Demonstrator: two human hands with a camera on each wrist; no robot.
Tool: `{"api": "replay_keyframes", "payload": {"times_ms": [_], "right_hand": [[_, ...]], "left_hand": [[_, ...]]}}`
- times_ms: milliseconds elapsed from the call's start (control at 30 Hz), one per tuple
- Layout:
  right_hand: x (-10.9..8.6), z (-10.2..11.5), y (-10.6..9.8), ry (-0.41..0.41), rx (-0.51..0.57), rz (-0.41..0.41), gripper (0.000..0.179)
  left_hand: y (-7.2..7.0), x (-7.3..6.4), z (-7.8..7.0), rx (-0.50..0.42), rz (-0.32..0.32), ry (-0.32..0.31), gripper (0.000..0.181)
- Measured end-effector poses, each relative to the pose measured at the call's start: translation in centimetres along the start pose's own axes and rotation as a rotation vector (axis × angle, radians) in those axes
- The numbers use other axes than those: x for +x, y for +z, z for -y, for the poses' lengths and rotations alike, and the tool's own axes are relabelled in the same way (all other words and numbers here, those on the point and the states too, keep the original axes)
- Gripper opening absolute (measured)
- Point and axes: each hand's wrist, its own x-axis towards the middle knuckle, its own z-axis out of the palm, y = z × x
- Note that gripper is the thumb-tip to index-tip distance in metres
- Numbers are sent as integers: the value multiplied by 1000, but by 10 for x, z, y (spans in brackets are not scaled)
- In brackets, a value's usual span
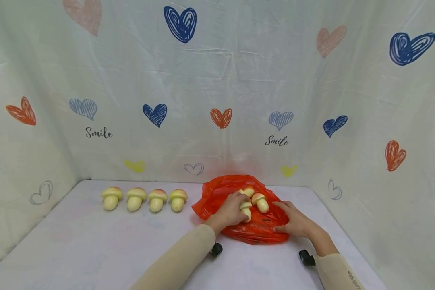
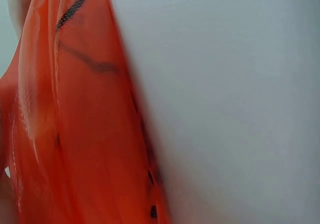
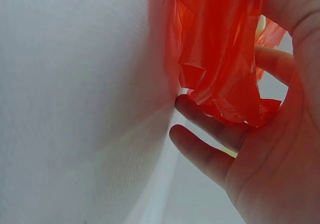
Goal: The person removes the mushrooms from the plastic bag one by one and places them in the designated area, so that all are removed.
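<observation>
A crinkled red plastic bag lies on the table with its mouth spread. My left hand reaches over it and grips a pale yellow mushroom between thumb and fingers. Just beyond that sit another mushroom with a pinkish cap and one more, partly hidden. At the bag's right edge my right hand touches the red plastic, its fingers spread and fairly straight in the right wrist view. Only red plastic and table fill most of the left wrist view; the left fingers are mostly hidden there.
Left of the bag, several similar mushrooms stand in a row on the white table. A pale curtain printed with hearts hangs behind and at both sides. Black devices show at the wrists.
</observation>
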Motion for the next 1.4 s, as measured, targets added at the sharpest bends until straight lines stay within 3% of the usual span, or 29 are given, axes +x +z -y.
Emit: {"api": "replay_keyframes", "payload": {"times_ms": [367, 1133, 1400], "right_hand": [[0, -1, 1, 16, 13, 6, 88], [0, -1, 1, 7, 17, 8, 88], [0, -1, 1, 7, 11, 9, 88]], "left_hand": [[-2, 1, 7, 0, 64, 54, 52], [3, 1, 3, -34, 48, -33, 56], [4, 1, 1, -37, 53, -34, 58]]}}
